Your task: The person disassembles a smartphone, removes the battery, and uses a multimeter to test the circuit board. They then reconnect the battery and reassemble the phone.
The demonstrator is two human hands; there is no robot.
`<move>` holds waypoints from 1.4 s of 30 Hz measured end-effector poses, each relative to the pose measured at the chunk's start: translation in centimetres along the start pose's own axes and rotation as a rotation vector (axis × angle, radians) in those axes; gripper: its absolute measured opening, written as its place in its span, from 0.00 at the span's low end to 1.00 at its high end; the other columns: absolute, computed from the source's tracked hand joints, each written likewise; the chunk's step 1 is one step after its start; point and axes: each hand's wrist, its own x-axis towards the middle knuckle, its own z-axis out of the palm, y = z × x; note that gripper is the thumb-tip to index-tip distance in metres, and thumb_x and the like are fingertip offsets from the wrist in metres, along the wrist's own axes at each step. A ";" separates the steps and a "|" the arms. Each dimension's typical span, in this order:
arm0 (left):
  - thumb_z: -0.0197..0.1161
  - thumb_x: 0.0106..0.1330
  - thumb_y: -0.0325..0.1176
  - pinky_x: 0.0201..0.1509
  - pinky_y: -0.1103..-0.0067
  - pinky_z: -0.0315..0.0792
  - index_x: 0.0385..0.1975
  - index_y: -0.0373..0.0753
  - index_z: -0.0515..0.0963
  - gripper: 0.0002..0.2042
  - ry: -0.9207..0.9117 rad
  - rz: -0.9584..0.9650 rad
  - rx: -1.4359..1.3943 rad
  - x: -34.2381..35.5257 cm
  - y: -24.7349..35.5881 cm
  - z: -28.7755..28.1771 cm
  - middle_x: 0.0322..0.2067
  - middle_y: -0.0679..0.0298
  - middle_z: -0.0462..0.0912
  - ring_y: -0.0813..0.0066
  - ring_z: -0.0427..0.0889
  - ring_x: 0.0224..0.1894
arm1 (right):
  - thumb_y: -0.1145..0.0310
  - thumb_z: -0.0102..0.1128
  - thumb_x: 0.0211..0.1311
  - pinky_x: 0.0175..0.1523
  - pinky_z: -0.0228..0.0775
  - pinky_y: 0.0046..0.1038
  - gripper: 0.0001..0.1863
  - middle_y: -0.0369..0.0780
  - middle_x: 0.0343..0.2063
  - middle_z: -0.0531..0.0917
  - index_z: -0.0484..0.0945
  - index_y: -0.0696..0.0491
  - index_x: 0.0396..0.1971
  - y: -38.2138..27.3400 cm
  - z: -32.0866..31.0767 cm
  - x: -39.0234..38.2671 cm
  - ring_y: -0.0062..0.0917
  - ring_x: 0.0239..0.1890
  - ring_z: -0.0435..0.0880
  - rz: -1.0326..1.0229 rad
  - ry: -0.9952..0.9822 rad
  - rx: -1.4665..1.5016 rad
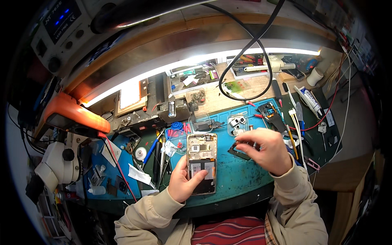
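My left hand (184,181) grips an opened smartphone (202,143), upright above the blue mat. Its back is off: a metal frame, a camera area and a dark battery (208,170) show, with my thumb across the battery. To the right, my right hand (267,149) is bent over the mat, thumb and fingertips brought together in a pinch. Right at those fingertips is a dark flat piece (241,154), partly covered by the hand; whether it is held or lies on the mat, I cannot tell.
A small clear tray with camera modules (237,122) sits beyond my right hand. Black phone parts (209,124) lie behind the smartphone. Tweezers, brushes and a glue tube (310,102) crowd the right side. An orange multimeter (75,116) and a microscope (57,163) stand left. A black cable (220,83) loops overhead.
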 end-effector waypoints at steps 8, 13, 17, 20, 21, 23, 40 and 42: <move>0.55 0.78 0.27 0.65 0.72 0.74 0.68 0.30 0.62 0.22 0.021 -0.022 -0.090 -0.1 -0.5 -0.6 0.61 0.57 0.77 0.71 0.79 0.61 | 0.66 0.73 0.57 0.40 0.77 0.31 0.12 0.38 0.30 0.85 0.85 0.51 0.40 0.8 1.5 -0.8 0.34 0.35 0.85 -0.143 -0.152 -0.249; 0.58 0.76 0.27 0.64 0.74 0.74 0.67 0.30 0.64 0.22 0.033 -0.106 -0.166 -0.1 0.5 -0.8 0.58 0.57 0.80 0.73 0.80 0.59 | 0.66 0.72 0.58 0.41 0.78 0.35 0.14 0.43 0.32 0.87 0.84 0.53 0.43 1.7 0.9 -1.2 0.36 0.35 0.87 0.098 -0.320 -0.045; 0.59 0.76 0.27 0.64 0.75 0.75 0.66 0.30 0.66 0.22 -0.045 -0.169 -0.151 -0.1 0.6 -1.3 0.57 0.58 0.81 0.75 0.80 0.59 | 0.65 0.74 0.56 0.43 0.76 0.33 0.14 0.38 0.33 0.85 0.84 0.53 0.41 0.9 1.5 -2.7 0.33 0.38 0.84 0.068 -0.266 -0.272; 0.58 0.76 0.27 0.63 0.75 0.76 0.68 0.30 0.64 0.23 -0.133 -0.267 -0.145 -0.5 1.2 -0.9 0.58 0.59 0.80 0.75 0.81 0.58 | 0.61 0.75 0.52 0.53 0.72 0.32 0.19 0.34 0.40 0.82 0.84 0.52 0.43 -0.9 2.0 -4.3 0.31 0.44 0.79 -0.064 -0.026 -0.578; 0.58 0.76 0.27 0.62 0.74 0.77 0.69 0.31 0.64 0.24 -0.142 -0.268 -0.131 -0.6 1.2 -0.5 0.57 0.58 0.80 0.74 0.82 0.57 | 0.60 0.75 0.52 0.54 0.72 0.33 0.22 0.36 0.42 0.81 0.84 0.52 0.46 -1.3 2.2 -4.8 0.32 0.45 0.79 -0.124 -0.028 -0.500; 0.59 0.75 0.26 0.60 0.74 0.79 0.69 0.31 0.63 0.25 -0.159 -0.275 -0.100 -1.0 1.1 0.0 0.57 0.56 0.81 0.73 0.83 0.56 | 0.57 0.75 0.51 0.56 0.71 0.35 0.27 0.38 0.46 0.80 0.83 0.51 0.51 -2.1 2.5 -5.7 0.33 0.47 0.78 -0.237 -0.027 -0.338; 0.59 0.77 0.29 0.59 0.77 0.77 0.65 0.31 0.67 0.20 -0.181 -0.298 -0.110 -1.5 0.6 0.1 0.55 0.60 0.81 0.78 0.81 0.55 | 0.39 0.64 0.54 0.69 0.66 0.45 0.37 0.42 0.65 0.71 0.78 0.46 0.60 -0.6 4.4 -6.9 0.38 0.65 0.69 -0.403 -0.169 -0.281; 0.60 0.77 0.29 0.59 0.77 0.77 0.65 0.31 0.66 0.21 -0.183 -0.297 -0.113 -1.4 0.6 0.0 0.55 0.60 0.81 0.78 0.81 0.55 | 0.38 0.64 0.54 0.69 0.67 0.45 0.37 0.42 0.65 0.71 0.78 0.46 0.60 -0.4 4.3 -7.0 0.38 0.64 0.69 -0.403 -0.169 -0.271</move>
